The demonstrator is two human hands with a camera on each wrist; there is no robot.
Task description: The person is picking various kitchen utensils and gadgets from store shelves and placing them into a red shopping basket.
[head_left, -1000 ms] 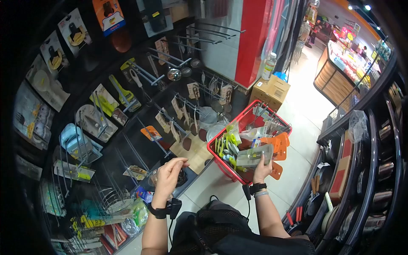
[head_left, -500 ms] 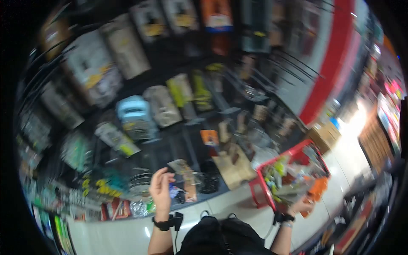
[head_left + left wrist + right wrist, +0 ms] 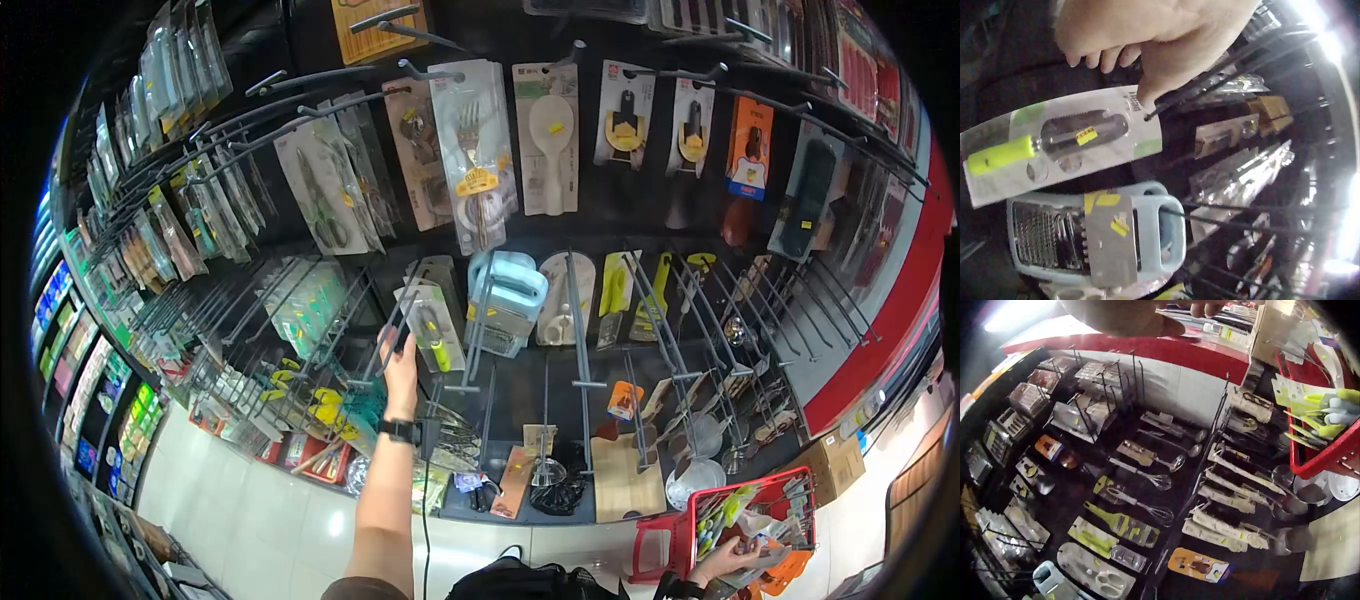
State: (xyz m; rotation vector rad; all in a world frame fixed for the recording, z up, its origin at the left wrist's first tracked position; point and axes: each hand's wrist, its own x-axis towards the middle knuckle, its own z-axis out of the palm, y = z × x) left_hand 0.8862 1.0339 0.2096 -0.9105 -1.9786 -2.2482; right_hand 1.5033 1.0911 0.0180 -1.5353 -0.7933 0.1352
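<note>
My left hand (image 3: 400,372) reaches in to the rack beside a carded kitchen tool (image 3: 437,335) with a lime-green handle and a serrated metal head. In the left wrist view, its thumb lies at the card's hole end, by the hook, and the fingers (image 3: 1109,57) hang above the card. A light-blue grater (image 3: 1175,234) hangs next to that card. Low on the right, my right hand (image 3: 722,562) is over a red basket (image 3: 692,525) holding green-handled tools and orange-ended packs. A clear pack (image 3: 748,578) lies under its fingers; I cannot tell whether they grip it.
Long metal hooks (image 3: 580,340) jut out from the black rack, many bearing carded utensils. A wooden board (image 3: 625,480) leans at the rack's foot near metal strainers. Behind the basket stands a cardboard box (image 3: 838,462). Pale floor tiles (image 3: 230,500) run along the rack.
The head view has swung left along the rack. My left hand has risen from low in front to the hanging green-handled tool. The right hand has stayed at the basket.
</note>
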